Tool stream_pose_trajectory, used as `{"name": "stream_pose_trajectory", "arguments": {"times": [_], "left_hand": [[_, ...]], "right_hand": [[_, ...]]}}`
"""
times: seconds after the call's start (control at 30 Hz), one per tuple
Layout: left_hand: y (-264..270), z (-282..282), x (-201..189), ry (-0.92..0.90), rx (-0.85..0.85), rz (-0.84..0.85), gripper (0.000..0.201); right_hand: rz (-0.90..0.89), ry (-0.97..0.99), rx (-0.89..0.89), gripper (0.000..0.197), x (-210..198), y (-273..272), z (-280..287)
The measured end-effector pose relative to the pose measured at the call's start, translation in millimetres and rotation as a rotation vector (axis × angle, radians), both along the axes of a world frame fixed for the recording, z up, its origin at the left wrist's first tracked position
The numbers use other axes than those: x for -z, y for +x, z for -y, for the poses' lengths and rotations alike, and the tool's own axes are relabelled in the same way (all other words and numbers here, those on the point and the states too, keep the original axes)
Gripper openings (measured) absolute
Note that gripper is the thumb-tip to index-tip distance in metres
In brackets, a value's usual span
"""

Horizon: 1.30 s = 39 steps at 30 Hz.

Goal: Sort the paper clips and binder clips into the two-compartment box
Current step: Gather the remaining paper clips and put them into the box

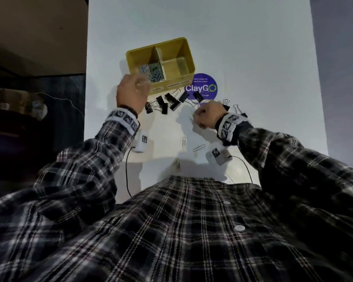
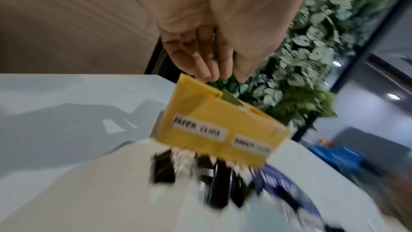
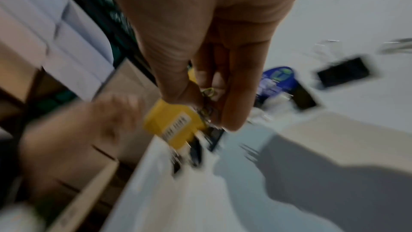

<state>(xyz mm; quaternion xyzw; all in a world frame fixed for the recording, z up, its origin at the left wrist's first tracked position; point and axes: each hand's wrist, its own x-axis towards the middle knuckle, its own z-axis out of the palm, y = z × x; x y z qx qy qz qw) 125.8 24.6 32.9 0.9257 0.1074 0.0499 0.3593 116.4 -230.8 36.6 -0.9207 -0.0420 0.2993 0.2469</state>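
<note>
The yellow two-compartment box [image 1: 171,48] stands mid-table. Its left compartment, labelled for paper clips, holds a heap of paper clips [image 1: 152,70]; the right one looks bare. My left hand [image 1: 130,92] hovers at the box's front-left corner, blurred. In the left wrist view my left hand [image 2: 223,77] has its fingers fairly straight above the box [image 2: 214,126], with nothing visible between them. My right hand [image 1: 200,117] is curled and pinches a few paper clips [image 3: 207,94] just above the table. Several black binder clips [image 1: 165,104] lie in front of the box.
A purple round sticker [image 1: 208,80] is stuck to the table right of the box. Loose paper clips [image 1: 184,142] lie near my body, and more binder clips [image 1: 225,103] lie beyond my right hand. The table's left edge [image 1: 86,98] runs close to my left hand.
</note>
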Motion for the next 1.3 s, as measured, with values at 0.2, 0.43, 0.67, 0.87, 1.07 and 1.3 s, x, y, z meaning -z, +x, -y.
{"name": "stream_pose_trajectory", "arguments": {"times": [0.2,0.43,0.67,0.87,1.07,1.3], "left_hand": [[-105,12,51,0.169,0.472,-0.450,0.021],[-147,28,68,0.336,0.799,-0.622,0.048],[-152,40,78,0.344,0.890,-0.535,0.062],[-147,61,82,0.305,0.907,-0.415,0.044],[-137,82,77,0.314,0.804,-0.403,0.030],[-120,82,74,0.467,0.887,-0.374,0.068]], "right_hand": [[-0.021,0.257,0.132,0.013,-52,78,-61],[-0.105,0.392,0.095,0.028,-43,98,-101],[-0.053,0.508,0.273,0.019,-19,50,-55],[-0.144,-0.019,-0.067,0.022,21,-32,38],[-0.165,-0.244,-0.303,0.042,44,-94,77],[0.015,-0.148,-0.381,0.032,63,-103,62]]}}
